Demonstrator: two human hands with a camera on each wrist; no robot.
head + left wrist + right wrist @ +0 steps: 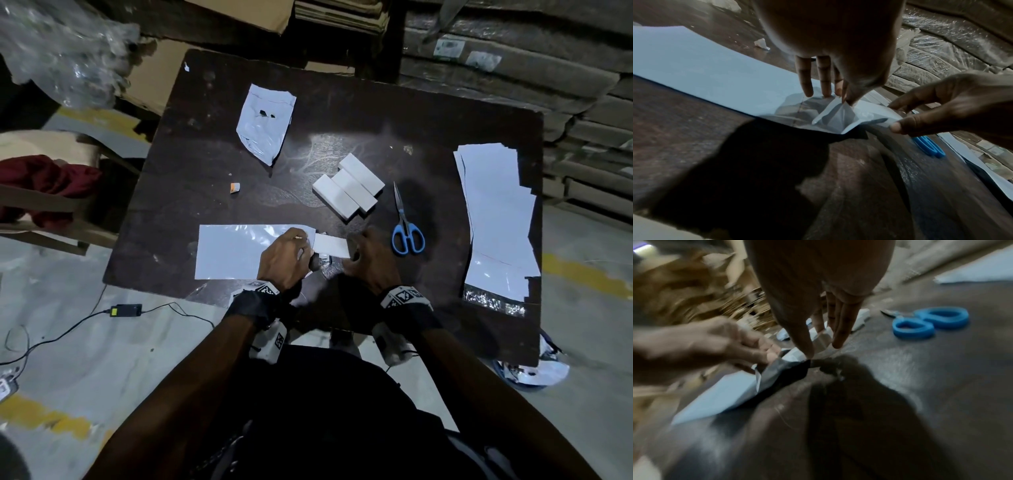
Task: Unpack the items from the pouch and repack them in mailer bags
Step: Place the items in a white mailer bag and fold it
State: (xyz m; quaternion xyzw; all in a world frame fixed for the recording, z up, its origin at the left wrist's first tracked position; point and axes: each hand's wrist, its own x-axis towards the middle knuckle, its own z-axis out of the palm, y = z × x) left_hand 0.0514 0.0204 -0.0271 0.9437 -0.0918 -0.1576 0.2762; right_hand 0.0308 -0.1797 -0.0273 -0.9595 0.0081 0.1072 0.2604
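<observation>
1. A white mailer bag (236, 251) is laid flat at the lower centre of the dark surface (191, 192); its open mouth is pinched by the left hand (286, 255), fingers (805, 81) curled on the upper lip.
2. A white box (330, 246) is held at the bag's mouth by the right hand (371, 262), thumb and fingers clamped on it.
3. Three white boxes (349, 186) are lying side by side at centre frame.
4. An opened, crumpled pouch (263, 123) is seen at upper centre.
5. A stack of mailer bags (496, 219) occupies the right side, with blue-handled scissors (406, 228) beside it.
6. No legible writing or brand is found on any item.
</observation>
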